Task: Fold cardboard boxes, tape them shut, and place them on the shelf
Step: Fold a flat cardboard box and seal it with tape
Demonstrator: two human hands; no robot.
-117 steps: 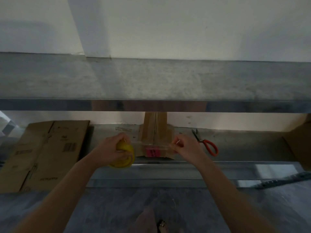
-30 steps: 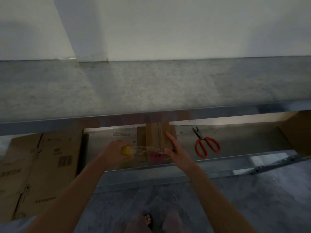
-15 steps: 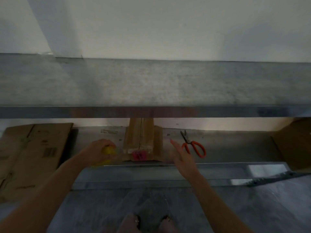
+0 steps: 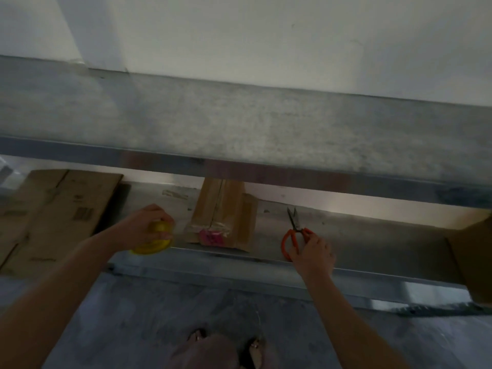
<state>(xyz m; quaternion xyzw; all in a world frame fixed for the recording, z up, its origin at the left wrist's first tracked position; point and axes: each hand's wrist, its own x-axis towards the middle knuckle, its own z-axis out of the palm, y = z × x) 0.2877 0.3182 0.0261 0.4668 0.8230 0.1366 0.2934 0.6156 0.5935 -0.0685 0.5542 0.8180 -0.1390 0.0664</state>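
Note:
A small folded cardboard box [image 4: 222,209] with a pink label and clear tape on its near end lies on the lower metal shelf [image 4: 372,235]. My left hand [image 4: 147,226] grips a yellow tape roll [image 4: 153,242] just left of the box, at the shelf's front edge. My right hand [image 4: 310,250] has its fingers curled on the orange handles of the scissors [image 4: 292,230], which lie on the shelf to the right of the box, blades pointing away from me.
Flattened cardboard boxes [image 4: 50,211] lie at the left end of the lower shelf. Another cardboard box [image 4: 476,251] stands at the far right. The upper shelf [image 4: 239,129] overhangs the back of the lower one. My feet [image 4: 226,344] stand on the grey floor.
My right hand left the box and moved right onto the scissors' handles. My left hand drew the tape roll a little away from the box.

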